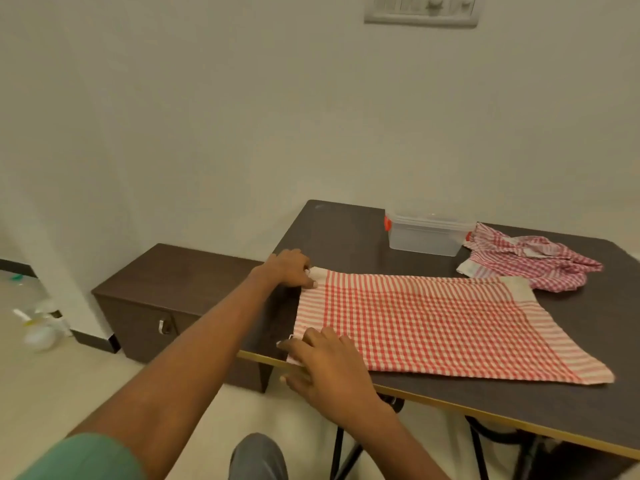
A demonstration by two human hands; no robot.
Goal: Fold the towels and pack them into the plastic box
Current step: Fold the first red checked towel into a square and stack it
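A red-and-white checked towel (433, 323) lies spread flat on the dark table (346, 233). My left hand (291, 268) pinches its far left corner. My right hand (325, 365) rests on its near left corner at the table's front edge, fingers pressed on the cloth. A second checked towel (530, 261) lies crumpled at the back right. The clear plastic box (426, 233) with red clips stands lidded at the back of the table, just left of the crumpled towel.
A low dark cabinet (166, 289) stands left of the table against the wall. White items (38, 330) lie on the floor at far left. The table's front edge (485, 414) runs diagonally, with black metal legs beneath.
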